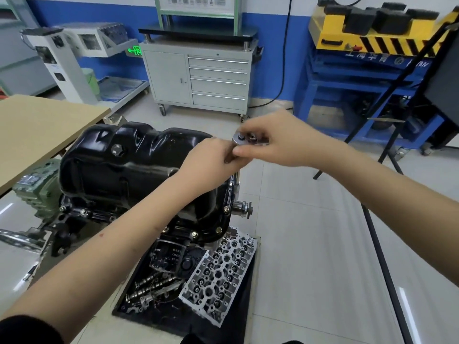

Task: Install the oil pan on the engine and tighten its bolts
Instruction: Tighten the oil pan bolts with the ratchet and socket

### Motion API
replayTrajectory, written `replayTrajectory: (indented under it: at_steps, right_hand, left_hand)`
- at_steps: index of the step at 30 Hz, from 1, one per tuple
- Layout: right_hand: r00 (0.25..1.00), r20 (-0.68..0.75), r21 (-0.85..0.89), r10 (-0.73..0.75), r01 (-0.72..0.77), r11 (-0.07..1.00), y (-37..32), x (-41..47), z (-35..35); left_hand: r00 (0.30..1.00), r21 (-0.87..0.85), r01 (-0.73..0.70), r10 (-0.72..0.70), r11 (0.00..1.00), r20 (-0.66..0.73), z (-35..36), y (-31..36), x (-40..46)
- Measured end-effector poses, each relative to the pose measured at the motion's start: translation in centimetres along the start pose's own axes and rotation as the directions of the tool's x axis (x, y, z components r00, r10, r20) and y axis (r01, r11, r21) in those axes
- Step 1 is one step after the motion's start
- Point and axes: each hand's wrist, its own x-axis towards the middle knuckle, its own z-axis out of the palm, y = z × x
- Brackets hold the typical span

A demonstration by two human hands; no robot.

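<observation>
Glossy black stamped-steel oil pan (pixel 139 170) already sitting on engine, left of your 2 hands. Right hand (pixel 275 142) grips chrome ratchet (pixel 242 139) head, left hand (pixel 213 162) pinches extension under it. Shaft runs straight down onto far-right flange bolt; both hands equally near.

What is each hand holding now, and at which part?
Both grip the ratchet wrench: right hand at its head, left hand on the extension below.
</observation>
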Motion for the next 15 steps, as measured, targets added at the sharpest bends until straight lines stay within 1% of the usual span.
replayTrajectory:
  at_steps: [2,5,7,15]
  right_hand:
    - [1.0,0.001,0.05,0.024,-0.024,0.998,-0.1,-0.6,1.2]
    - [1.0,0.006,0.071,0.024,-0.024,0.997,-0.2,-1.2,2.6]
    - [1.0,0.0,0.088,0.03,-0.03,0.996,-0.3,-1.4,3.0]
    - [1.0,0.005,0.117,0.015,-0.016,0.993,-0.1,-1.5,3.5]
  left_hand:
    - [0.998,0.054,-0.047,0.045,0.997,0.044,0.4,-0.5,-0.8]
    - [0.996,0.193,-0.082,0.076,0.978,0.039,0.9,-0.9,-1.5]
    - [0.996,0.256,-0.086,0.079,0.963,0.039,1.1,-1.0,-1.9]
    - [0.995,0.287,-0.1,0.099,0.953,0.02,1.4,-1.5,-2.2]
